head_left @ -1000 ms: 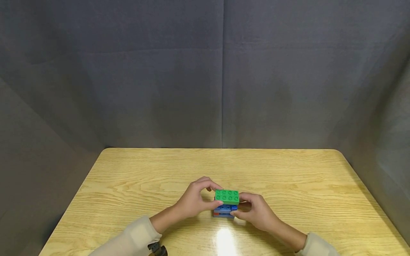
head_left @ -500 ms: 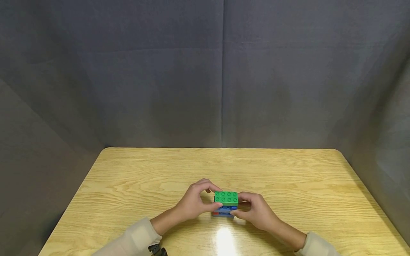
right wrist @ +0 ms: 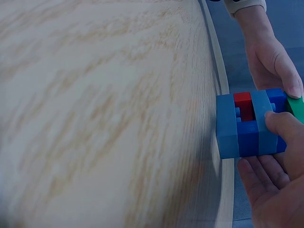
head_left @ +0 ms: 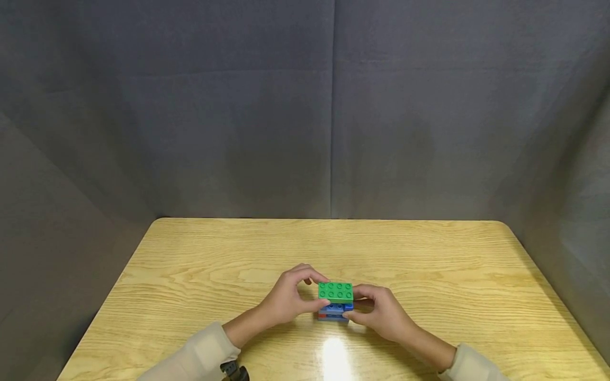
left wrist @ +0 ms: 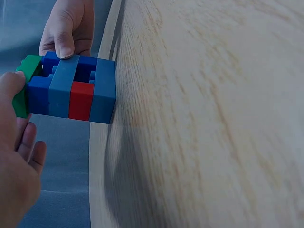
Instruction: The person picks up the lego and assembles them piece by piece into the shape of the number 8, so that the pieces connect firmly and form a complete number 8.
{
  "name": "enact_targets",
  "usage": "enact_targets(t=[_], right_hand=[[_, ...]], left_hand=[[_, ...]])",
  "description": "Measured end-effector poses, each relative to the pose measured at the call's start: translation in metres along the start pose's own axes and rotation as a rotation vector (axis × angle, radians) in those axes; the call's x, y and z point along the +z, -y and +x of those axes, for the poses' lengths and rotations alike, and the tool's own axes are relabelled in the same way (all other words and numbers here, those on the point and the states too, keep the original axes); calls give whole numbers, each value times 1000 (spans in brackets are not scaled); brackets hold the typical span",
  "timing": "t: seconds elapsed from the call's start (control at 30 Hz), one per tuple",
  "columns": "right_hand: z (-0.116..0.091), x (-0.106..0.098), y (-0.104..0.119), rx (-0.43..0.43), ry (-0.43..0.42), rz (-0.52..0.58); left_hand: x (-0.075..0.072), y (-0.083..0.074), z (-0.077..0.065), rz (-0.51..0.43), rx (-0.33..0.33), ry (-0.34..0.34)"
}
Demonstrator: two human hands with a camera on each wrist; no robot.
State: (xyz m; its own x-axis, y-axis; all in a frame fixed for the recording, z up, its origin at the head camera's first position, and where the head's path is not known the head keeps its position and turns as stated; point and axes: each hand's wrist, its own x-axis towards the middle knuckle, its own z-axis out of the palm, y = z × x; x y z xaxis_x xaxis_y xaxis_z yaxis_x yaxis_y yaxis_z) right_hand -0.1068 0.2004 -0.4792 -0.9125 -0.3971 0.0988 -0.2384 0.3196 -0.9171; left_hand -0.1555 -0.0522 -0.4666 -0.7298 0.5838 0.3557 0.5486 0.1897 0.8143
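Note:
A stack of toy building bricks stands on the wooden table (head_left: pixel 229 248). From the bottom it has a light blue brick (left wrist: pixel 103 92), a red brick (left wrist: pixel 81 102) beside a dark blue one, a second light blue brick (right wrist: pixel 262 102), then dark blue bricks (left wrist: pixel 39 95) with a gap between them. On top lies a green brick (head_left: pixel 335 291), studs up. My left hand (head_left: pixel 288 299) pinches the green brick between thumb and fingers. My right hand (head_left: pixel 386 315) grips the stack's right side, its thumb on the upper light blue brick; its fingertips are partly hidden behind the stack.
A grey cloth curtain (head_left: pixel 238 132) hangs behind the table and along both sides. Bare wood surrounds the stack, with a bright light reflection in front of it. A dark strap-like object (head_left: pixel 233 369) shows below the left sleeve.
The green brick has shifted slightly left over the stack, dipping a little and rising again, with my left hand still pinching it. My right hand has kept its grip almost unmoved.

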Motion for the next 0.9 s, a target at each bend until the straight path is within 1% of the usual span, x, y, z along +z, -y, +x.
enact_targets(t=[0.23,0.37,0.5,0.63,0.9], right_hand=[[0,0,-2,-9,-3,8],[0,0,-3,-24,-11,4],[1,0,-3,-34,-17,-5],[2,1,-2,-23,-12,1],[0,-1,-2,-12,-13,-30]], left_hand=[[2,1,0,-2,-4,9],[3,-1,0,15,-5,17],[2,-2,0,28,3,10],[2,-2,-1,33,5,9],[3,-3,-1,27,2,13]])
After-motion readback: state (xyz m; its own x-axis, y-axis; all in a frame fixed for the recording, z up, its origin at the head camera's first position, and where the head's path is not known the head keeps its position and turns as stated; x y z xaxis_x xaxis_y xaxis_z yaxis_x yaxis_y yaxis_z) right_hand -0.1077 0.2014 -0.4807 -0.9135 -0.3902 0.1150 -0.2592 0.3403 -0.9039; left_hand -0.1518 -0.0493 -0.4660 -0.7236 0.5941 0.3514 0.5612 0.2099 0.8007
